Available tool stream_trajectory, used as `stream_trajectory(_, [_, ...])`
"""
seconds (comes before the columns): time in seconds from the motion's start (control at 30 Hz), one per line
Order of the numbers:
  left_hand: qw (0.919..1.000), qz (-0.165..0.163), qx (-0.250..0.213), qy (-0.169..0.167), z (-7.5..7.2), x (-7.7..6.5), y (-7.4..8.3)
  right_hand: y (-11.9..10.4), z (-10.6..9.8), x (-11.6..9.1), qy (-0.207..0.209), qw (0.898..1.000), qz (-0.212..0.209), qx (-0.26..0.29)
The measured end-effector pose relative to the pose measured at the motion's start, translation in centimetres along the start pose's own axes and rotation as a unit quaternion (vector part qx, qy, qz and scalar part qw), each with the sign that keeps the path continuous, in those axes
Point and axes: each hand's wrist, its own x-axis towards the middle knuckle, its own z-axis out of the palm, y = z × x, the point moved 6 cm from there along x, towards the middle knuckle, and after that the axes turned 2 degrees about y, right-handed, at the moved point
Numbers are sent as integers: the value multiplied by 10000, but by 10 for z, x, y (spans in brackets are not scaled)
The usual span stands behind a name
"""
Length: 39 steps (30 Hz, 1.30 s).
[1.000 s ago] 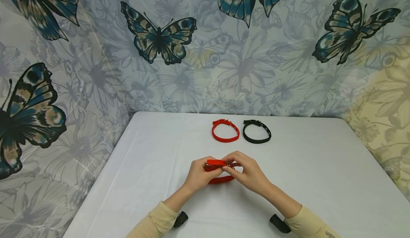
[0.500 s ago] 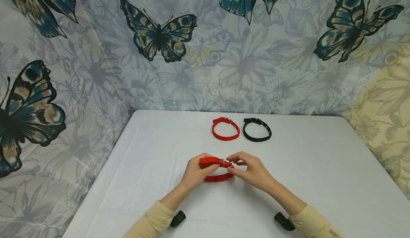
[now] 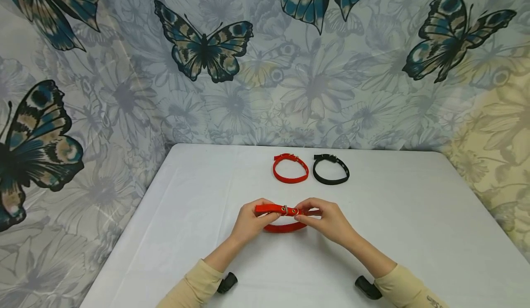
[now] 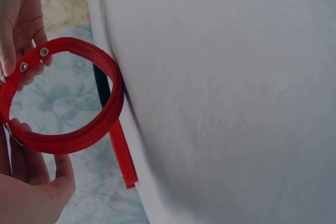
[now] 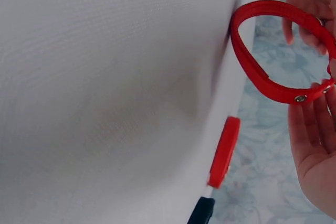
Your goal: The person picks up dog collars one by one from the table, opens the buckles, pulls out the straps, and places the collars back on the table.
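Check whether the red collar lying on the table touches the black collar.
Apart: the head view shows a strip of white table between the far red collar and black collar.

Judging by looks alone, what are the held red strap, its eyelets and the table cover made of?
Held red strap: perhaps fabric or leather, mostly matte, with what looks like stitching inside. Eyelets: apparently metal, silvery, with bright glints. Table cover: probably white cloth, matte, showing fine weave.

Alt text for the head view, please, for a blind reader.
A left hand and a right hand hold a looped red strap at a white table. Farther back lie another red loop and a black loop, before a butterfly-patterned backdrop.
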Motion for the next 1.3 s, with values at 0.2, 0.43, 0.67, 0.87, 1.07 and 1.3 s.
stream_trajectory(0.2, [9997, -119, 191, -2, -4, 0, 1, -1, -1, 0, -19, 9998, -183, -42])
stream_trajectory(0.43, [9995, -89, 291, -59, -7, -1, 3, -3, -2, -1, 61, 9993, -277, -263])
stream_trajectory(0.67, [9990, -53, 444, -91, -10, -3, 2, -1, -2, -3, 71, 9991, -276, -317])
stream_trajectory(0.87, [9992, -70, 391, -80, -12, -3, 2, -4, -2, -3, 112, 9988, -338, -340])
stream_trajectory(1.07, [9990, -32, 426, -105, -12, -2, -1, -6, 2, 1, 139, 9990, -230, -347])
stream_trajectory(1.3, [9988, 49, 472, -126, -10, 6, -35, -8, 4, 4, 138, 9991, -220, -323])
